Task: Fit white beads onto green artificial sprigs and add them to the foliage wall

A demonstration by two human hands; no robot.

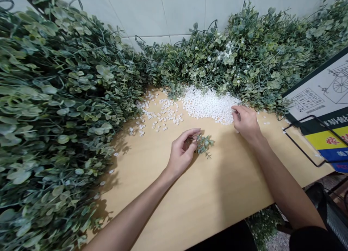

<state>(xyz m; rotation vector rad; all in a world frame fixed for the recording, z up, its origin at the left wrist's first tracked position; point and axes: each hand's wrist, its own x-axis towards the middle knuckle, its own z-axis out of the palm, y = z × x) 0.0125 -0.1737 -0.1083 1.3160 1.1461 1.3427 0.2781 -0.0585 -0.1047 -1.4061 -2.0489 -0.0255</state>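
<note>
My left hand (183, 149) is closed around the stem end of a small artificial leaf sprig (204, 144) above the middle of the table. The sprig's grey-green leaves point to the right, out past the fingertips. At the right edge of a heap of small white ring-like pieces (209, 104) is my right hand (247, 122), thumb and forefinger brought together. Whether a piece is pinched there is too small to make out. More white pieces (165, 113) lie scattered to the left of the heap.
Artificial greenery (62, 98) is piled high on the left, with more greenery (261, 55) along the tiled wall (185, 11). At right stand a printed box (323, 109) and a black wire frame (301, 147). The wooden table (174, 207) ends near my body.
</note>
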